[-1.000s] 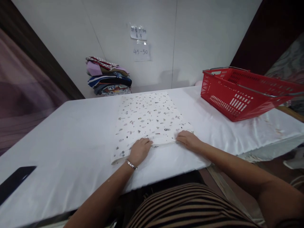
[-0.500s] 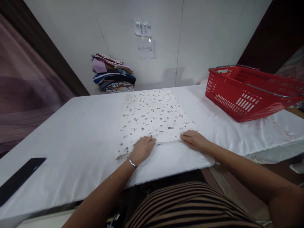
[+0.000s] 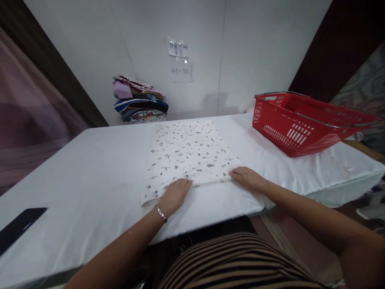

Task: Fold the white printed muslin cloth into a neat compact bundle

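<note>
A white cloth (image 3: 192, 150) with small dark and green printed motifs lies folded and mostly flat, its layered near edge toward me. My left hand (image 3: 176, 194), with a bracelet at the wrist, rests on that near edge left of its middle. Its fingers are stretched forward over the fabric; the thumb is hidden. At the near right corner, my right hand (image 3: 248, 178) lies with its fingers extended over the edge. Both hands touch the cloth and look open. The near left corner curls up slightly.
The cloth is on a white-covered table (image 3: 105, 168). A red plastic basket (image 3: 288, 124) stands at the right. Against the back wall sits a stack of folded fabrics (image 3: 140, 100), below paper signs (image 3: 181, 72). A flat black object (image 3: 21, 226) lies at the left front.
My hands are a little farther apart along the near edge, the right one moved rightward over the cloth. The edge between them looks flatter. The whole view has shifted slightly.
</note>
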Action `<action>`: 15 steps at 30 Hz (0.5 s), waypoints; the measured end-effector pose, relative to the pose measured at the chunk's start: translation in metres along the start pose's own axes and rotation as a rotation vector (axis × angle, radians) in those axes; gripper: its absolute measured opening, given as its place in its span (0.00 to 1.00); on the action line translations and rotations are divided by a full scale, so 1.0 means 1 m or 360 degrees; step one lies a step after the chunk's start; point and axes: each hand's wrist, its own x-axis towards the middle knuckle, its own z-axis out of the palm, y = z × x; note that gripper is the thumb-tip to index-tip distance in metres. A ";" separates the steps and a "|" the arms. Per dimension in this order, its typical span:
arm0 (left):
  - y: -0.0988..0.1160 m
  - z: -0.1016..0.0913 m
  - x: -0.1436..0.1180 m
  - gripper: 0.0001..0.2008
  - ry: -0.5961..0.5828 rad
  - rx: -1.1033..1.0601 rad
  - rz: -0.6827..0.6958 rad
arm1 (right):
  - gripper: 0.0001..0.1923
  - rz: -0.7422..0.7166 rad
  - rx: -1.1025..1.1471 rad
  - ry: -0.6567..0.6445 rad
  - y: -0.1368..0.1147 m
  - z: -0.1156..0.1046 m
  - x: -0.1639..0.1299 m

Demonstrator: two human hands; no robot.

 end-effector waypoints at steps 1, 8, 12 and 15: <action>0.000 -0.001 0.001 0.20 -0.0002 -0.0003 -0.0011 | 0.17 0.0014 -0.0016 0.0016 0.001 0.001 0.000; 0.015 -0.012 0.004 0.19 0.0101 -0.0049 -0.0071 | 0.18 0.0146 -0.0047 0.0243 0.008 -0.015 -0.010; 0.030 -0.009 -0.002 0.16 0.0052 -0.0110 -0.0077 | 0.15 0.0139 0.0058 0.0076 0.003 -0.011 -0.025; 0.035 -0.005 -0.007 0.14 0.0033 -0.0131 -0.0121 | 0.14 0.0158 0.0090 0.0060 -0.005 -0.002 -0.031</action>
